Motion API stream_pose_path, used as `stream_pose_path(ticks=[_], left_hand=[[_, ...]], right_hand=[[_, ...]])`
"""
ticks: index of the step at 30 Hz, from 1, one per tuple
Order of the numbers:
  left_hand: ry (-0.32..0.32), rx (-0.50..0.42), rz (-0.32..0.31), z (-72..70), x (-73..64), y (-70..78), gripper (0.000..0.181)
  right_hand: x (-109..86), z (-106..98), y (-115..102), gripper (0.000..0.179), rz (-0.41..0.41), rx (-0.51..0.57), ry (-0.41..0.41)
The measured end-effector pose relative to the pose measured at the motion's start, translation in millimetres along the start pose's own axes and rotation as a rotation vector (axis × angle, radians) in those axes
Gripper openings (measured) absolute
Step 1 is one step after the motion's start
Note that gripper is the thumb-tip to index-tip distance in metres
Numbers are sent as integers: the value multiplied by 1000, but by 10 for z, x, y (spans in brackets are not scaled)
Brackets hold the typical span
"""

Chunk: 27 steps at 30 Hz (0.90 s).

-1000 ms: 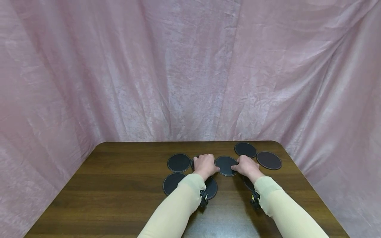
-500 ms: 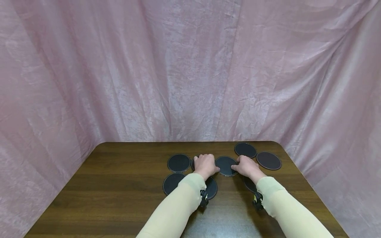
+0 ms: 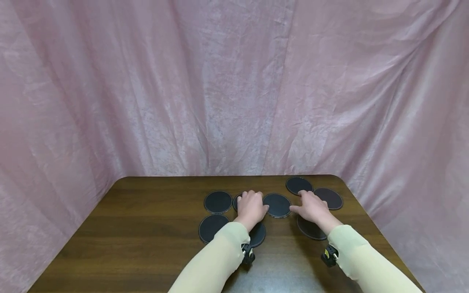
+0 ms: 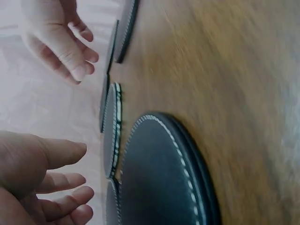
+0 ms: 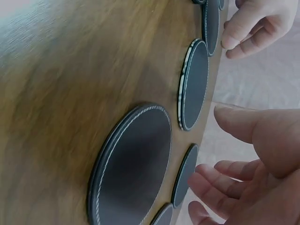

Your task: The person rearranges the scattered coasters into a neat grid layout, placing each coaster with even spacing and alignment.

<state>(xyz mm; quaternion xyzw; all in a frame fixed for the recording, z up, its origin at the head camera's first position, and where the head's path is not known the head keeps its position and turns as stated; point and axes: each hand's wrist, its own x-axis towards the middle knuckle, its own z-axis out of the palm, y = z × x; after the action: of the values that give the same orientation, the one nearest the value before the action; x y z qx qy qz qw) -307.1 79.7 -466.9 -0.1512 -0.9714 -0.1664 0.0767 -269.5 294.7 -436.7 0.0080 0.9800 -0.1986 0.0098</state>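
Note:
Round dark coasters with pale stitching lie in two groups on the wooden table. Between my hands is the middle coaster (image 3: 277,205), whose side shows pale patches in the right wrist view. My left hand (image 3: 252,208) hovers over the left group, its fingers loose and holding nothing. It partly hides a back coaster (image 3: 235,202) and a near coaster (image 3: 258,234). My right hand (image 3: 313,208) is above the right group with thumb and fingers spread, also holding nothing. A near coaster (image 3: 310,228) lies below it, partly covered by the hand.
Two more coasters, a back one (image 3: 218,202) and a front one (image 3: 211,228), lie at the left. Beyond my right hand are a far coaster (image 3: 298,185) and a right coaster (image 3: 331,198). Pink curtain (image 3: 234,89) hangs behind the wooden table (image 3: 121,236).
My right hand has moved right and its thumb has come away from over the middle coaster; more of the coaster below it shows. My left hand has hardly moved.

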Motion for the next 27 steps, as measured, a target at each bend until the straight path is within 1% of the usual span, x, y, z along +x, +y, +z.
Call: stream_pose_path(ticks=[5,11,15,22,24,27], left_hand=[[-20,-12,0,-36,-62,68,40],[-16,27,-2,-33,-145,141,45],[-20,39,6,-11,-210,204,48],[-63,42,50,29,-322,362,55],[-69,49,69,45,-352,404,55],[-65,56,89,64,-393,459,55]], right_hand=[[-109,-21,82,74,5,-46,7],[-244,-75,139,76,-24,-107,0],[-321,-36,222,80,-61,-125,17],[-366,180,533,86,-109,-109,87],[-388,190,576,88,-112,-120,85],[-466,132,543,86,-92,-129,56]])
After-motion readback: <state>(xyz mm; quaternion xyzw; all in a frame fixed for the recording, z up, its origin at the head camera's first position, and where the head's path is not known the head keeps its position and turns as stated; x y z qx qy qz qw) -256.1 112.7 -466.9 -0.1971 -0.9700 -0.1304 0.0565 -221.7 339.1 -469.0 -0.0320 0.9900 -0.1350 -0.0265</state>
